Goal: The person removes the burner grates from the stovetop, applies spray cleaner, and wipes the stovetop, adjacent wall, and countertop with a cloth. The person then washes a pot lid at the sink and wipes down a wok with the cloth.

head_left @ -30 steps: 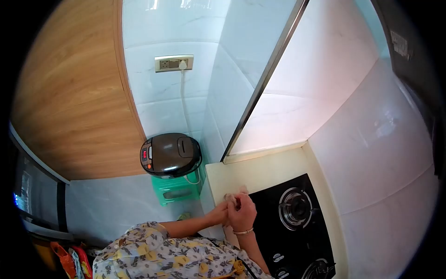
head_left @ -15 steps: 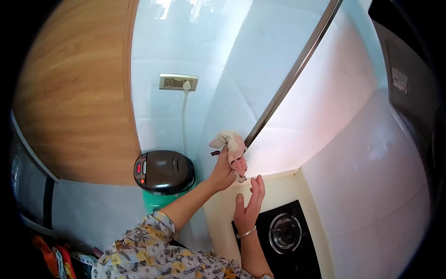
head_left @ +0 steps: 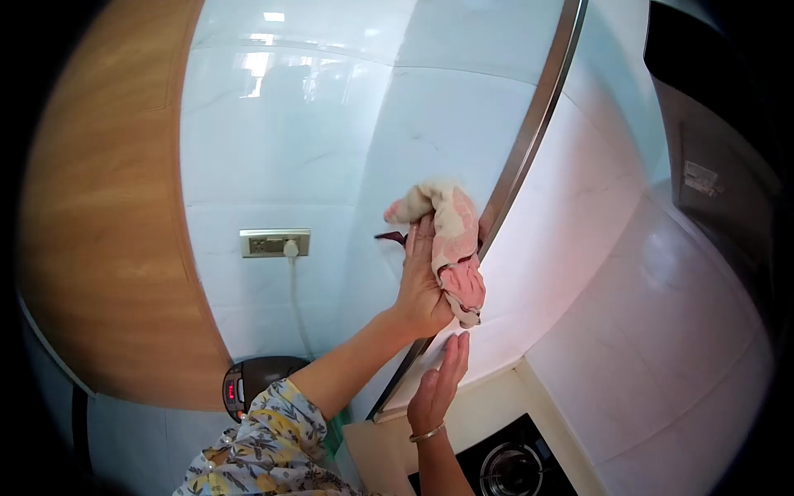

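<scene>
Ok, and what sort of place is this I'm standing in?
Most likely a home kitchen: there's a black hob set into a pale counter, and what looks like a rice cooker beside the tiled wall.

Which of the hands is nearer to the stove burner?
Right. The right hand is raised above and left of the stove burner in the view; the left hand is farther up, with the cloth by the metal trim.
</scene>
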Available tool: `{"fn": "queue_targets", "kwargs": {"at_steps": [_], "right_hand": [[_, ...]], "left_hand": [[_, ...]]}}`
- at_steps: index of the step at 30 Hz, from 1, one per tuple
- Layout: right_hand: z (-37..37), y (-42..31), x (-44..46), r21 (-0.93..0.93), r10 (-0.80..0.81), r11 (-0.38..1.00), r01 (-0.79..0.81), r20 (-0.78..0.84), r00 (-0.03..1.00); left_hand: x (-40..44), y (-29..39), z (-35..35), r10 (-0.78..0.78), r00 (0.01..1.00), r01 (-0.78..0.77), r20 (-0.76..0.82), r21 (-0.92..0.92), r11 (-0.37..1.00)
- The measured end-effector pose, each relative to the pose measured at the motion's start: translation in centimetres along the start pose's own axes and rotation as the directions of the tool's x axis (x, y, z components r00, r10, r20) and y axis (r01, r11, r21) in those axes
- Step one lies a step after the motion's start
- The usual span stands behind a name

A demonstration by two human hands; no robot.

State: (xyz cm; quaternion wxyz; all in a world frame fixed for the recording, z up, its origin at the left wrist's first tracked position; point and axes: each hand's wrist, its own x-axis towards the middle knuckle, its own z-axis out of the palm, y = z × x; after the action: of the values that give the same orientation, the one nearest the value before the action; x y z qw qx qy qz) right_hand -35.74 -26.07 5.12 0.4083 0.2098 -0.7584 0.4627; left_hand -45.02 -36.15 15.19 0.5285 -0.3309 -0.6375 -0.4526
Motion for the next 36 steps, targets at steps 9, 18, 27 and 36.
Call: {"fn": "queue_targets", "kwargs": {"at_steps": [9,18,27,36], "right_hand": [[-1.0,-3.8,11.0,0.141,-0.531,0.837,0.529,-0.024,0.847],[-2.8,-10.7,21.7,-0.103,-0.703,0.709,0.697,-0.037,0.710],[-4.4,-18.4,37.5,-0.588,-0.902,0.330,0.739,0.034,0.430],[-2.0,-15.8,28.7,-0.719,-0.749,0.178,0.671,0.343,0.566]], "left_hand": [[-6.6,1.8,-2.2,-0.043,0.931,0.099,0.362,-0.137,0.986],[10.0,0.6,-1.8,0.271,0.954,-0.262,0.128,-0.084,0.961],[28.1,0.7,-2.5,0.545,0.837,-0.547,0.043,0.114,0.830],[16.2,-3.6,-2.3,0.300,0.949,-0.310,0.096,0.116,0.944]]}}
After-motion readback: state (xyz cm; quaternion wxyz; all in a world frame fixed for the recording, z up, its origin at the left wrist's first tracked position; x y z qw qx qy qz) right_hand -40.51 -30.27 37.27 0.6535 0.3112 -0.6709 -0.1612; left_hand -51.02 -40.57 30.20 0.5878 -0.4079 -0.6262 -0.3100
